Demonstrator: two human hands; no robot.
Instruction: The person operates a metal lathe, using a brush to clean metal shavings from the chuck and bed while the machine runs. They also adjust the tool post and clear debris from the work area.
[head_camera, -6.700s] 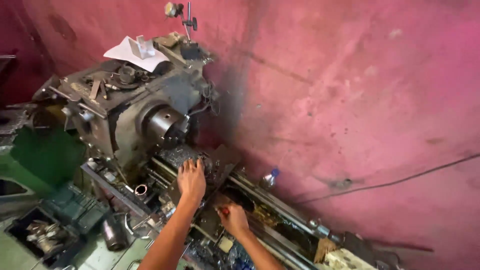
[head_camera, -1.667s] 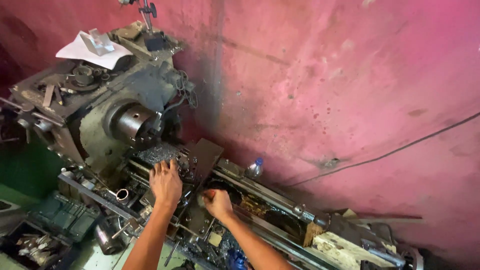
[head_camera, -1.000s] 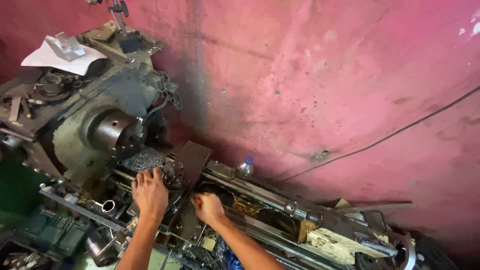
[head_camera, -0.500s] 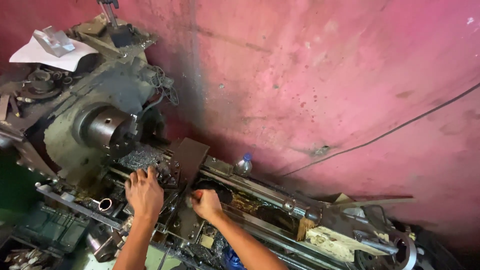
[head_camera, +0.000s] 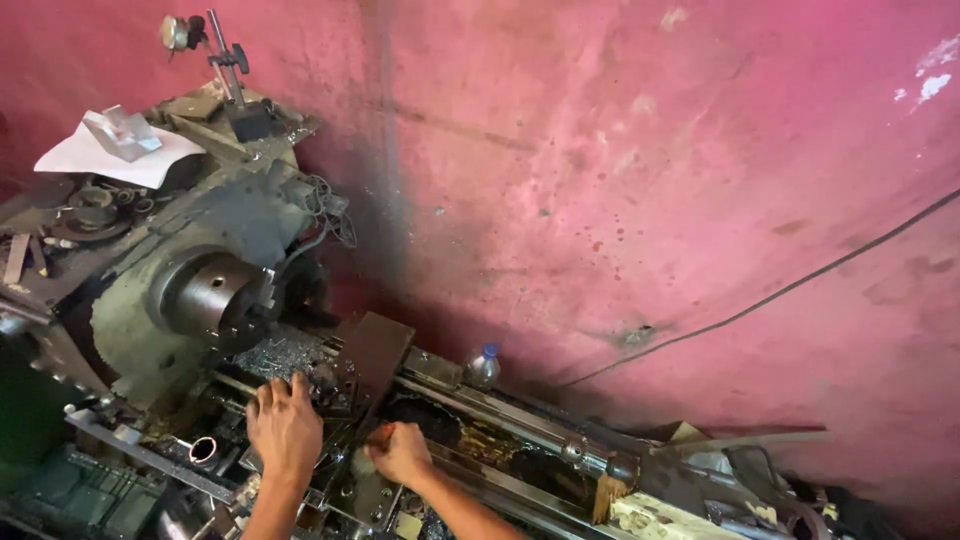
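I look down at an old, grimy metal lathe (head_camera: 150, 290) against a pink wall. Its round chuck (head_camera: 212, 297) faces right, with a bed of metal shavings (head_camera: 285, 355) below it. My left hand (head_camera: 285, 430) lies palm down on the carriage beside the shavings, fingers spread. My right hand (head_camera: 400, 452) is curled around a small part or handle on the carriage; what it grips is hidden by the fingers. A dark flat plate (head_camera: 375, 350) leans just beyond both hands.
A plastic bottle (head_camera: 484, 366) stands on the lathe bed by the wall. White paper with a small metal block (head_camera: 120, 135) lies on the headstock, near a dial indicator stand (head_camera: 225, 60). A short pipe (head_camera: 202, 450) sits left of my hand. A cable (head_camera: 780, 290) runs along the wall.
The view has shifted so the lathe and hands sit a little further right and lower. Both hands stay on the carriage in much the same places.
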